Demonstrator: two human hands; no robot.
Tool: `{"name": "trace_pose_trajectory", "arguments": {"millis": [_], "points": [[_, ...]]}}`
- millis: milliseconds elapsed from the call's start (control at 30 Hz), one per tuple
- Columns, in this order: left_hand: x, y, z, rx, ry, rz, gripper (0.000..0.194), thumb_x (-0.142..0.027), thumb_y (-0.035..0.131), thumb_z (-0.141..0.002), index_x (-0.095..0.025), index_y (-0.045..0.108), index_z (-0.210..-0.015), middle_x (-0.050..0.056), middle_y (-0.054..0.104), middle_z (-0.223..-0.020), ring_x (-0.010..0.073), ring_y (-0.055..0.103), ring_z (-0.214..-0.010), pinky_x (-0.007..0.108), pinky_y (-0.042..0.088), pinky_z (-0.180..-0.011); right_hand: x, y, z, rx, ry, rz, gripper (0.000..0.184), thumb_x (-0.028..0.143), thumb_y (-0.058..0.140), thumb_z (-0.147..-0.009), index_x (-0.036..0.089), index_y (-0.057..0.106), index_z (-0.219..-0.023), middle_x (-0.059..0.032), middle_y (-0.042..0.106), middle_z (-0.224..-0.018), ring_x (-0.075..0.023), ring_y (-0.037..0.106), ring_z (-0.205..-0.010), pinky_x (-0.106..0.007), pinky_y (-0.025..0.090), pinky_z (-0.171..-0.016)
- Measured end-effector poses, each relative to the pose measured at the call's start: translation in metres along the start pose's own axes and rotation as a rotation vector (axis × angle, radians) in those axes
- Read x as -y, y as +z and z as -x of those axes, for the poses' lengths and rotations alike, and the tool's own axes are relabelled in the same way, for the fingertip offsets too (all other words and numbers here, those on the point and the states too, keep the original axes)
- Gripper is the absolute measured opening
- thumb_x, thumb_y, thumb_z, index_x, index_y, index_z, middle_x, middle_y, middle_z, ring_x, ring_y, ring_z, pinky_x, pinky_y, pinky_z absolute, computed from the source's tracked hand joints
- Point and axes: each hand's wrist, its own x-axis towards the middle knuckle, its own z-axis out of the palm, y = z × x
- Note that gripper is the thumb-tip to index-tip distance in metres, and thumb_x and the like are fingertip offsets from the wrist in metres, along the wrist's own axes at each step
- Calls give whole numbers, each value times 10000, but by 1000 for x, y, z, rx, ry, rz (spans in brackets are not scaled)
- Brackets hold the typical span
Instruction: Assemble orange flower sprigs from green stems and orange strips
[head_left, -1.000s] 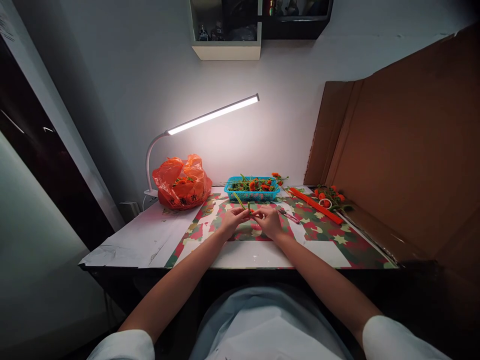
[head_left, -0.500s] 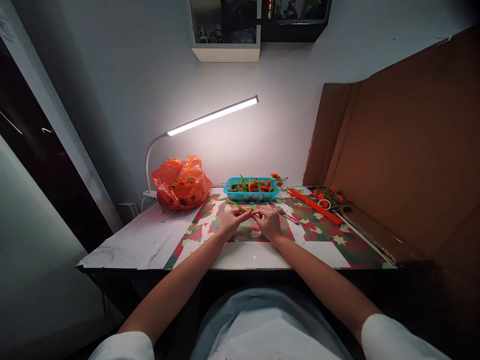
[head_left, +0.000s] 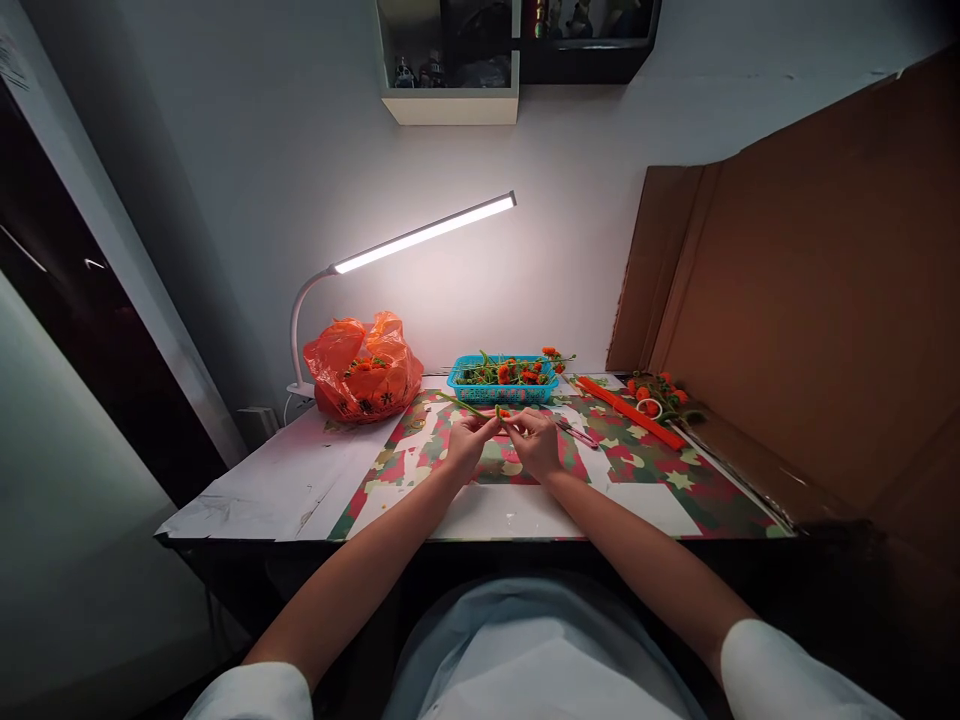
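Observation:
An orange flower (head_left: 504,412) with a green stem is held up over the front middle of the table. My left hand (head_left: 466,442) is closed in a pinch on it near the head, and the stem points out to the left and away. Pressed close beside it, my right hand (head_left: 534,440) pinches at the flower head with thumb and fingertips. What exactly lies between the right fingertips is too small to make out. A pink-handled tool (head_left: 579,435), perhaps scissors, lies just right of my right hand, its near part partly hidden.
Behind my hands stands a blue basket (head_left: 502,394) with orange flowers and stems. To the left are an orange plastic bag (head_left: 364,385) holding flowers and a lit lamp (head_left: 427,235). Red strips (head_left: 630,412), more flowers (head_left: 652,392) and a cardboard sheet (head_left: 787,280) are at the right.
The flower has been turned and raised slightly, so its orange head shows more between my fingertips. Its stem has swung a little to the left. Both hands stay close together.

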Motion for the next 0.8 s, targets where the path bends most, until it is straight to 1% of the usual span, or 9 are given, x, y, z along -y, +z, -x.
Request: {"name": "trace_pose_trajectory", "arguments": {"millis": [133, 233, 333, 433, 500, 567, 667, 800], "points": [[0, 6, -8, -70, 64, -16, 360, -442, 795, -608, -140, 746, -798, 94, 741, -810, 236, 685, -787, 349, 541, -742, 0, 7, -6, -57, 107, -139, 221, 355, 609, -812, 193, 697, -690, -8, 576, -623, -133, 494, -586, -254, 342, -543], [0, 11, -19, -152, 154, -53, 316, -420, 787, -620, -151, 739, -780, 94, 741, -828, 237, 686, -806, 348, 544, -748, -2, 14, -16, -129, 187, -150, 243, 391, 622, -791, 183, 691, -685, -10, 595, -622, -128, 476, -560, -253, 349, -534], [3, 14, -35, -195, 247, -118, 273, -393, 757, -667, -153, 730, -795, 100, 738, -860, 242, 689, -839, 374, 543, -791, -3, 17, -28, -168, 204, -30, 206, 338, 607, -795, 181, 691, -692, -15, 615, -641, -131, 491, -573, -257, 362, -572], [9, 16, -50, -248, 346, -218, 230, -359, 741, -692, -159, 725, -806, 110, 733, -909, 243, 685, -891, 388, 535, -844, -1, 18, -37, -167, 147, 171, 153, 260, 587, -794, 185, 687, -707, -31, 644, -719, -155, 551, -695, -274, 369, -672], [14, 17, -56, -267, 380, -253, 214, -358, 733, -698, -165, 719, -790, 113, 728, -942, 238, 681, -907, 385, 535, -852, -1, 19, -39, -179, 160, 239, 152, 247, 573, -789, 184, 678, -699, -34, 640, -721, -164, 555, -722, -281, 361, -694], [19, 19, -58, -275, 385, -266, 212, -366, 729, -698, -169, 715, -774, 109, 729, -931, 231, 682, -896, 379, 540, -843, -1, 22, -39, -214, 237, 195, 175, 261, 556, -779, 178, 654, -659, -32, 627, -690, -155, 532, -663, -274, 360, -654], [23, 21, -55, -282, 372, -264, 216, -370, 723, -696, -171, 714, -780, 100, 731, -898, 229, 683, -870, 375, 546, -816, -3, 28, -37, -260, 378, 21, 196, 312, 563, -737, 182, 606, -597, -27, 610, -634, -142, 482, -574, -262, 363, -575], [17, 25, -48, -265, 392, -271, 199, -352, 701, -714, -176, 719, -807, 96, 727, -935, 231, 679, -870, 383, 539, -821, -3, 31, -37, -287, 527, -170, 223, 383, 603, -684, 194, 574, -568, -12, 576, -553, -138, 452, -532, -256, 362, -522]]}}
